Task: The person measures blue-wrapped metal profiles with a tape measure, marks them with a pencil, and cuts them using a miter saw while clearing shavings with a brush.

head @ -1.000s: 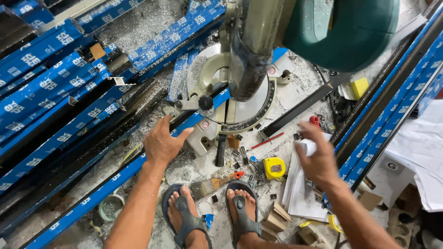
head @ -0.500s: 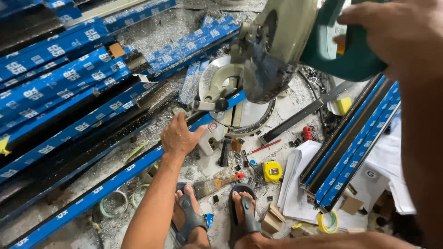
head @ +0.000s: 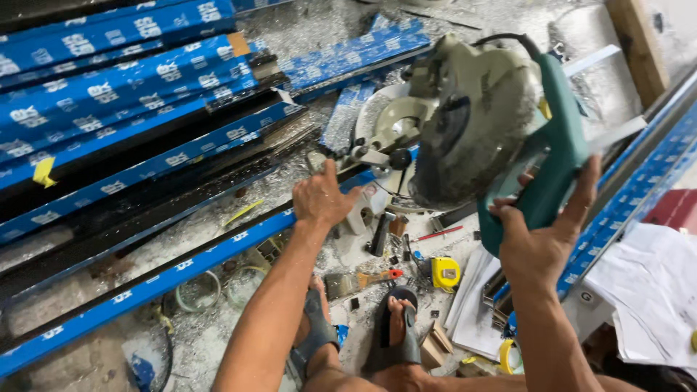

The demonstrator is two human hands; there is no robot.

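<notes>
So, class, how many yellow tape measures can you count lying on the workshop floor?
1. The small yellow tape measure lies on the littered floor, right of the person's sandalled feet and below the green-handled mitre saw. Others may be hidden under clutter.

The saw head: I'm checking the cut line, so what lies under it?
Under the raised saw head, part of the round base shows, with the blue-wrapped bar running toward it under the left hand. The cut point itself is covered.

The dusty floor (head: 218, 341) holds blue bars (head: 109, 101) left of the hands, a yellow tape measure (head: 445, 273) and white papers (head: 653, 290) below them.
</notes>
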